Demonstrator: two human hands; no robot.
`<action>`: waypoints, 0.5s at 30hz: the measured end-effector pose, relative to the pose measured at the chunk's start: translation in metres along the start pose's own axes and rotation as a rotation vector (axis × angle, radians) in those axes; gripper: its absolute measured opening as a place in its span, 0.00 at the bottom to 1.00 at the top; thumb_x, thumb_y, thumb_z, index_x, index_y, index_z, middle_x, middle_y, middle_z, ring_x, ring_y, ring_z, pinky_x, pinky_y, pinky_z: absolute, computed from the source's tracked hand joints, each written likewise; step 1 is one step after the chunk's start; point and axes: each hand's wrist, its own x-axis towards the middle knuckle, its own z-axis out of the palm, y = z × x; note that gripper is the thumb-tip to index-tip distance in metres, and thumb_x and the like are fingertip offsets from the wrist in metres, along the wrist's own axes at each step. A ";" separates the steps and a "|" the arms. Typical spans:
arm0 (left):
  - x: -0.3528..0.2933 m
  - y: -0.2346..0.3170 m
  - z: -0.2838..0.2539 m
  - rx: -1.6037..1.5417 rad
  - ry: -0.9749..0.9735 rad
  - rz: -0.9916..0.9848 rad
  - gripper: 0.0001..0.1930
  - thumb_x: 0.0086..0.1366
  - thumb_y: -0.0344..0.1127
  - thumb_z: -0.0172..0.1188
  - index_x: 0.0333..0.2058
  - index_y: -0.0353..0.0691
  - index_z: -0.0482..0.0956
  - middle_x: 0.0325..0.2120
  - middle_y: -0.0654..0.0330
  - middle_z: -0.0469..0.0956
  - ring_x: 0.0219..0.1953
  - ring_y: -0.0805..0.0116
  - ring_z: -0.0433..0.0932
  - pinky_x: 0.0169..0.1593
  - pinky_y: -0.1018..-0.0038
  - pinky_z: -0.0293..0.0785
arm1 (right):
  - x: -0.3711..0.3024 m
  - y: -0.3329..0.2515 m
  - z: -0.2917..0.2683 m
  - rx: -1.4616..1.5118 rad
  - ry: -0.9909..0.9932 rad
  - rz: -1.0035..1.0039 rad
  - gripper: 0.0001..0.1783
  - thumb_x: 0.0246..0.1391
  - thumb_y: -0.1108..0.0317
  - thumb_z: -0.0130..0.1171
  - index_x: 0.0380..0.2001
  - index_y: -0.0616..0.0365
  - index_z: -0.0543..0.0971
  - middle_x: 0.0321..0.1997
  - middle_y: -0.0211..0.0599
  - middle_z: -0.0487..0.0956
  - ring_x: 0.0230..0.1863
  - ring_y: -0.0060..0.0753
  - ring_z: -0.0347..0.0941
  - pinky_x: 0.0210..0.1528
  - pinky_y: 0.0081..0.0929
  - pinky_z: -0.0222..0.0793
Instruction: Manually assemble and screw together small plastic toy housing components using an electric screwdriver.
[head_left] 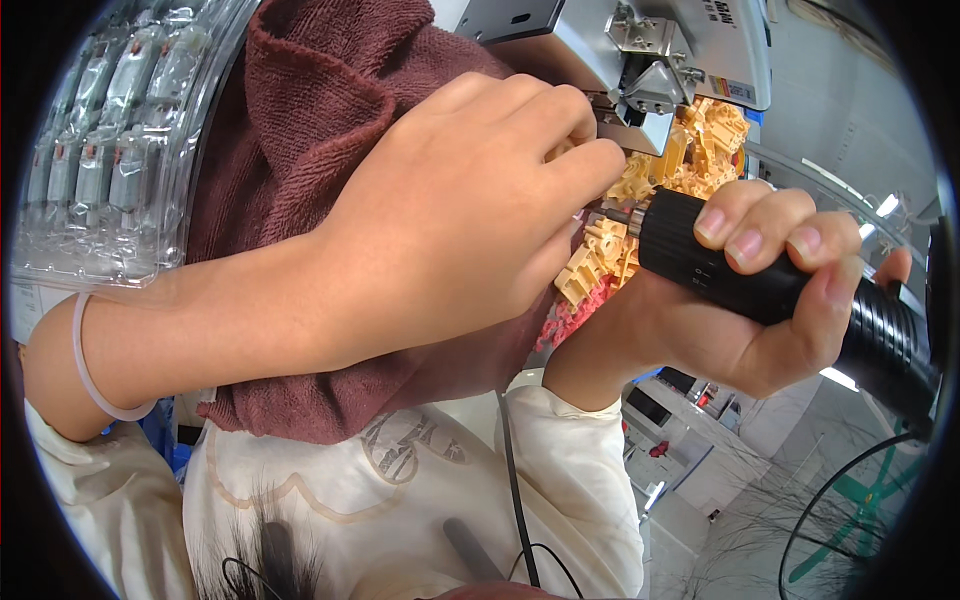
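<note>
My right hand is wrapped round a black electric screwdriver. The tool lies nearly level, its thin metal bit pointing left at my left fingertips. My left hand shows its back, with the fingers curled and pressed together above a brown towel. Whatever sits inside those fingers is hidden behind the hand. Yellow-orange moulded plastic parts lie heaped below and beyond the bit, and a patch of pink-red small pieces shows under them.
A metal machine with a bracketed outlet stands just beyond my left fingers. Clear plastic trays with several grey parts are stacked at the left, close to my forearm. The screwdriver's black ribbed tail runs off toward the right edge.
</note>
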 end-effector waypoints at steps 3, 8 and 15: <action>-0.003 -0.002 0.004 0.010 0.004 0.001 0.10 0.51 0.28 0.65 0.32 0.41 0.74 0.36 0.60 0.74 0.40 0.58 0.74 0.42 0.66 0.67 | -0.003 0.002 0.001 -0.045 0.003 -0.038 0.13 0.61 0.64 0.43 0.35 0.62 0.73 0.32 0.36 0.73 0.22 0.30 0.68 0.22 0.30 0.67; -0.011 -0.006 0.019 0.016 0.019 -0.006 0.10 0.50 0.28 0.64 0.32 0.41 0.74 0.36 0.60 0.74 0.40 0.58 0.74 0.41 0.66 0.67 | -0.014 0.008 -0.011 -0.025 0.003 -0.031 0.14 0.62 0.64 0.43 0.33 0.62 0.73 0.32 0.37 0.74 0.22 0.30 0.68 0.22 0.30 0.67; -0.007 -0.005 0.012 0.022 0.034 0.016 0.10 0.50 0.27 0.62 0.32 0.40 0.73 0.36 0.59 0.74 0.39 0.57 0.74 0.41 0.66 0.67 | 0.006 -0.004 -0.034 -0.089 -0.149 0.012 0.14 0.58 0.62 0.43 0.30 0.61 0.73 0.25 0.37 0.71 0.20 0.29 0.65 0.23 0.29 0.66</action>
